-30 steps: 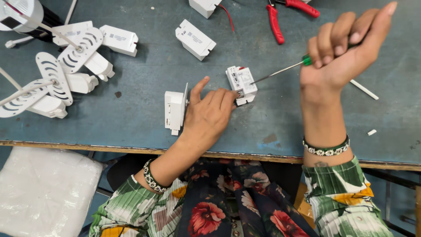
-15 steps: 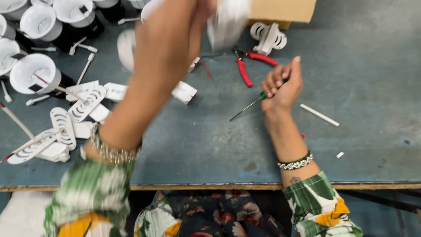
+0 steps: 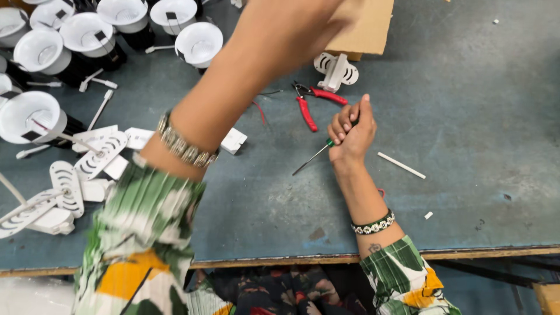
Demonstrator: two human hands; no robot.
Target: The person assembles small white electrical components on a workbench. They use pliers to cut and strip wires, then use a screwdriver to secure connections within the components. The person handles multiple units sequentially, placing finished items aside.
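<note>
Her right hand [image 3: 352, 133] grips a screwdriver [image 3: 318, 154] mid-table, red pliers [image 3: 309, 105] just beside; the raised left arm [image 3: 256, 64] hides its hand's grip and the back edge.

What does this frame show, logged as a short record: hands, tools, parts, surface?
right hand: right hand closed around a green-handled screwdriver, resting on the table
left hand: out of frame; only the raised left forearm with a metal bracelet shows
tools: red-handled pliers lying beyond the right hand
parts: round white lamp housings at far left; flat white slotted brackets nearer the edge
other: brown cardboard box at the top
surface: blue-grey worktable
</note>
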